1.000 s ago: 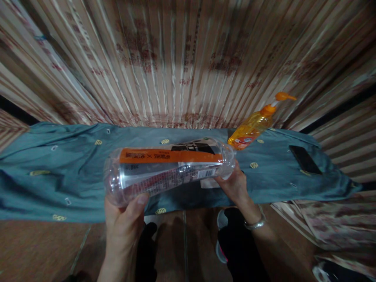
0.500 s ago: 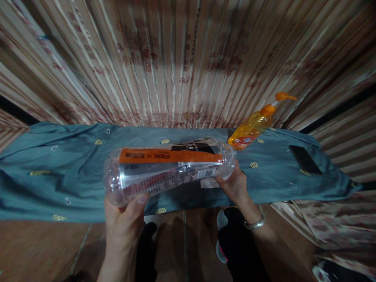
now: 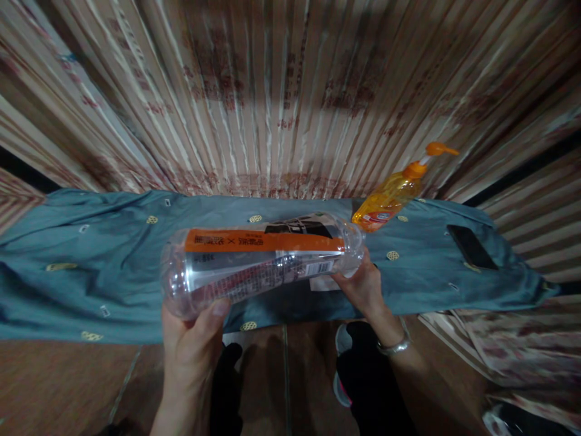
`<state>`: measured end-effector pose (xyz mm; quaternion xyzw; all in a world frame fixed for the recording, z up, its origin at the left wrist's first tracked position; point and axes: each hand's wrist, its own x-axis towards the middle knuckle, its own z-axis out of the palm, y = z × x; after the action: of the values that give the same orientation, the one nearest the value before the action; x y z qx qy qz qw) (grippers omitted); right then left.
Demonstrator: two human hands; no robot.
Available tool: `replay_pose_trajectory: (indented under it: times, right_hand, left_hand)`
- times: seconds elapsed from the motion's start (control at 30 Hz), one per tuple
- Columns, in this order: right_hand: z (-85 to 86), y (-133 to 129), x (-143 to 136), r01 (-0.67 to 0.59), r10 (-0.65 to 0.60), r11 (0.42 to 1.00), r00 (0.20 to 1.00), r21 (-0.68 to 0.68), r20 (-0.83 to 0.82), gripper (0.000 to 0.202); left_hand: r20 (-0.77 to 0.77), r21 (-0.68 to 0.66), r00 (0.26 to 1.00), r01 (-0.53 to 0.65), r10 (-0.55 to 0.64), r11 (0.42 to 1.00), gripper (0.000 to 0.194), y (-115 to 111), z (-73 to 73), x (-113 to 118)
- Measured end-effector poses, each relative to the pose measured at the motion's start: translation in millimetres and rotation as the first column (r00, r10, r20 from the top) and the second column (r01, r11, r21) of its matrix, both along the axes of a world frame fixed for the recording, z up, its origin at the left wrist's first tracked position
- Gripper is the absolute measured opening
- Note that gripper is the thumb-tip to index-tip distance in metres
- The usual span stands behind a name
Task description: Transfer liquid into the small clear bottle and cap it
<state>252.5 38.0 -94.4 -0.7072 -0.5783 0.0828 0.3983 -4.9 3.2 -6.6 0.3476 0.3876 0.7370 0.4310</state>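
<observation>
A large clear plastic bottle with an orange, silver and black label lies sideways across the middle of the view, above the cloth. My left hand grips its wide left end, the thumb on the near side and the other fingers hidden beneath. At the narrow right end, my right hand is closed on the bottle, its fingers partly hidden behind it. A bracelet circles my right wrist. Behind the bottle's right end stands a pump bottle of yellow-orange liquid with an orange pump top.
A teal patterned cloth covers the narrow table. On its right part lies a black phone. Something flat and white shows under the bottle's right end. Pleated curtains hang behind; tiled floor shows in front.
</observation>
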Motion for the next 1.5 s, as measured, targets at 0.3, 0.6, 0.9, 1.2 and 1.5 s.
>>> replay_pose_trajectory:
  times: [0.3,0.6,0.9,1.2,1.5]
  right_hand:
    - [0.1,-0.6,0.3,-0.007,0.007,1.0,1.0,-0.004,-0.013,0.074]
    - [-0.1,-0.3,0.5,-0.006,0.006,1.0,1.0,-0.016,0.005,0.075]
    - [0.2,-0.7,-0.1,-0.005,0.005,1.0,1.0,-0.022,-0.011,0.075]
    - [-4.4,1.1,1.0,0.0,0.0,0.999,1.0,0.032,0.015,0.075]
    - [-2.4,0.2,1.4,0.002,-0.002,1.0,1.0,0.005,0.015,0.078]
  left_hand:
    - [-0.006,-0.028,1.0,-0.015,0.015,0.999,0.066,-1.1,1.0,0.0]
    - [-0.001,-0.022,1.0,-0.006,0.006,1.0,0.066,-0.8,0.1,-0.4]
    - [-0.001,0.002,1.0,0.005,-0.005,1.0,0.059,-0.7,1.0,-1.2]
    - [0.005,0.004,1.0,0.003,-0.003,1.0,0.058,-1.0,2.0,-0.2]
    - [0.002,-0.028,1.0,-0.015,0.015,1.0,0.071,-0.7,1.4,0.2]
